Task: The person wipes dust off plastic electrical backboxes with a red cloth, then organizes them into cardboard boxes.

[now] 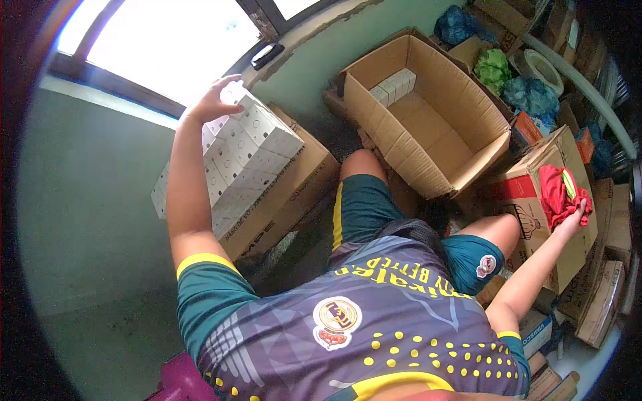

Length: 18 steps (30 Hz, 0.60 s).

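My left hand (219,101) is at the far top end of a stack of small white boxes (234,150), its thumb and fingers around a white box (234,93) there. Round marks and small dots show on the boxes' faces. The stack sits on a closed brown carton (284,207) with printed letters. Over on the right, my right hand (576,217) grips a bunched red cloth (558,194) with a yellow-green strip. The cloth is against a brown carton (575,157) with a red band. Between my hands, an open carton (461,120) holds several white boxes (394,87) in its far corner.
A bright window (174,47) and a green wall (87,200) lie to the left. Plastic bags (531,97), a roll of tape (542,70) and more cartons (602,301) crowd the right side. A magenta plastic item (184,381) is at bottom left.
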Tool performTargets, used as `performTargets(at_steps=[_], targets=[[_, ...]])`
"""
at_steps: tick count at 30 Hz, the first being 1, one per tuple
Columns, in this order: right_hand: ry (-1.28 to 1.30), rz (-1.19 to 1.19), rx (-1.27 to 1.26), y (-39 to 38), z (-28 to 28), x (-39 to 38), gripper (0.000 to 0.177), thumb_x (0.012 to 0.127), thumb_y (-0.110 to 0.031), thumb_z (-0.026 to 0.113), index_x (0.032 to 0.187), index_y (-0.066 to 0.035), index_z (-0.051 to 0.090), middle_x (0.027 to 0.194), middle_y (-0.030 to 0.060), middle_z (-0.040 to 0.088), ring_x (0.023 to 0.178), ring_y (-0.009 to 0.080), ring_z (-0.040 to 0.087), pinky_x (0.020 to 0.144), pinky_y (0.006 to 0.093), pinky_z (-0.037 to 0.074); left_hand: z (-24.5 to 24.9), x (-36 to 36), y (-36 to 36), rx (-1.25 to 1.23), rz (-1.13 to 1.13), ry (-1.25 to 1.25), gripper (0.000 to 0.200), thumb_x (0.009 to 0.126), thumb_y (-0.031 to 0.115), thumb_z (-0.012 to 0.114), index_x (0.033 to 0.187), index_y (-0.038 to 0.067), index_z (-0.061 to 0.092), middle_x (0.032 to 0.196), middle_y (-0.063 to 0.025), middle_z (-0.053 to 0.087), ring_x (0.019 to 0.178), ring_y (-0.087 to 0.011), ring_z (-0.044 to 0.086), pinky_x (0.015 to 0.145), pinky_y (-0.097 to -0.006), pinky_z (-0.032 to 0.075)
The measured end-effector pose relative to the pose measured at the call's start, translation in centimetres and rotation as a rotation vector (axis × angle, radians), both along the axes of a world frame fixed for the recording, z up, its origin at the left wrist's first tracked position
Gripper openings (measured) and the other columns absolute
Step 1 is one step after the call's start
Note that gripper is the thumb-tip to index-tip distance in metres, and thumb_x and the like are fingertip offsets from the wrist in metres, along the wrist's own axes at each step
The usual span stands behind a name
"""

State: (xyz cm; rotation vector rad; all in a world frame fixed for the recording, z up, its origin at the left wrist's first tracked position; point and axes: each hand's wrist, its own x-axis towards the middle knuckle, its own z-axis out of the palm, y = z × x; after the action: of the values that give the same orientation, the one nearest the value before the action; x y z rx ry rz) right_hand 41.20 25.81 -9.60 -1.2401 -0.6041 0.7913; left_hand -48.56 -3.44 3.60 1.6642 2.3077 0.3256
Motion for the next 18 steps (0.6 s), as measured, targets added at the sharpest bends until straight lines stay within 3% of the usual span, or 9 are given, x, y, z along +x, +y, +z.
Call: performTargets(at_steps=[4, 10, 13, 16, 18], targets=[[0.129, 0.072, -0.003, 1.5, -1.4, 2.0, 0.069, 0.086, -0.043, 0.078, 0.133, 0.003, 0.055, 0.135, 0.0150, 0.060, 0.120, 0.0304, 0.062, 0.103, 0.0476, 0.052, 0.4, 0.6, 0.0, -0.029, 0.008, 0.013, 0.101, 0.064, 0.027, 0.085, 0.154, 0.021, 0.041, 0.154, -0.0152, 0.045, 0.145, -0.0334, 0.037, 0.121, -0.0493, 0.029], [0.057, -0.015, -0.003, 1.0, -1.1, 1.3, 0.072, 0.084, -0.045, 0.080, 0.133, 0.003, 0.057, 0.130, 0.0143, 0.063, 0.118, 0.0294, 0.063, 0.103, 0.0462, 0.052, -0.1, 0.0, -0.1, -0.019, -0.013, -0.001, 0.101, 0.065, 0.027, 0.086, 0.155, 0.022, 0.039, 0.155, -0.0138, 0.043, 0.146, -0.0324, 0.036, 0.122, -0.0491, 0.027], [-0.130, -0.043, -0.029, 1.4, -1.6, 1.3, 0.078, 0.083, -0.048, 0.080, 0.142, -0.003, 0.054, 0.139, 0.0124, 0.060, 0.122, 0.0285, 0.061, 0.106, 0.0403, 0.047, 0.4, 0.9, -0.1, 0.002, 0.006, -0.040, 0.098, 0.065, 0.027, 0.084, 0.153, 0.022, 0.042, 0.154, -0.0148, 0.045, 0.144, -0.0332, 0.037, 0.121, -0.0473, 0.029], [-0.727, 0.135, -0.126, 0.9, -1.0, -0.5, 0.071, 0.085, -0.047, 0.079, 0.137, -0.002, 0.060, 0.135, 0.0121, 0.063, 0.121, 0.0237, 0.062, 0.102, 0.0363, 0.048, 0.5, 1.1, -0.6, 0.011, -0.002, -0.011, 0.098, 0.066, 0.025, 0.085, 0.154, 0.022, 0.041, 0.154, -0.0137, 0.045, 0.145, -0.0318, 0.037, 0.121, -0.0460, 0.029], [-0.827, 0.267, -0.199, -0.3, 0.7, -3.6, 0.044, 0.095, -0.036, 0.065, 0.130, -0.010, 0.068, 0.136, 0.0093, 0.065, 0.123, 0.0201, 0.060, 0.104, 0.0347, 0.044, -0.1, -0.4, -0.1, 0.054, -0.145, -0.055, 0.100, 0.069, 0.021, 0.087, 0.156, 0.020, 0.038, 0.156, -0.0107, 0.044, 0.147, -0.0284, 0.036, 0.122, -0.0446, 0.028]])
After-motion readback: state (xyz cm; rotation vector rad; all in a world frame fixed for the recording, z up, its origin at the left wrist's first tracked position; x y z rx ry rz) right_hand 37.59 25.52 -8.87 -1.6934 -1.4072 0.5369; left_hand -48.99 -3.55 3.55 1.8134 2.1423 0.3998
